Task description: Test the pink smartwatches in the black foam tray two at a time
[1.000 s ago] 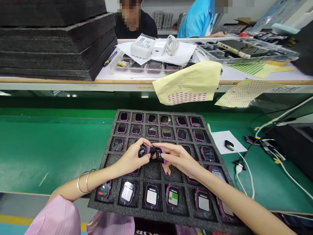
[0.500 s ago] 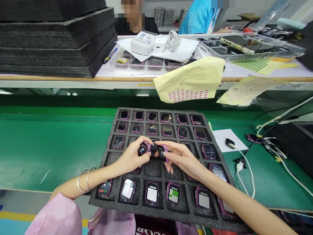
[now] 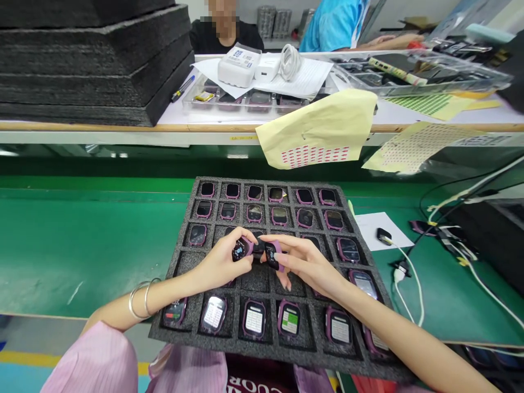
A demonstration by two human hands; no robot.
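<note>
My left hand [image 3: 227,255] grips a purple-cased smartwatch [image 3: 239,250] whose dark screen is lit with a small blue picture. In my right hand [image 3: 297,259] is a second purple smartwatch [image 3: 272,255], tilted, its lit screen turned left. The two watches are held close together over the middle of a black foam tray [image 3: 273,292]; whether they touch is hard to tell. Around them, several strapless purple watches sit in the tray's compartments, such as one with a white-and-green screen [image 3: 289,319] in the front row. My hands and forearms hide part of the middle rows.
Black foam trays [image 3: 82,71] are stacked on the shelf at left. A yellow sticker sheet [image 3: 317,131] hangs from the shelf edge. At right, a white cable [image 3: 414,289] runs to a small black device [image 3: 383,236] on paper. Two people are beyond the shelf.
My hands and the two watches stay nearly in place. The view has shifted slightly. Behind the shelf, the arm of the person in blue reaches further right.
</note>
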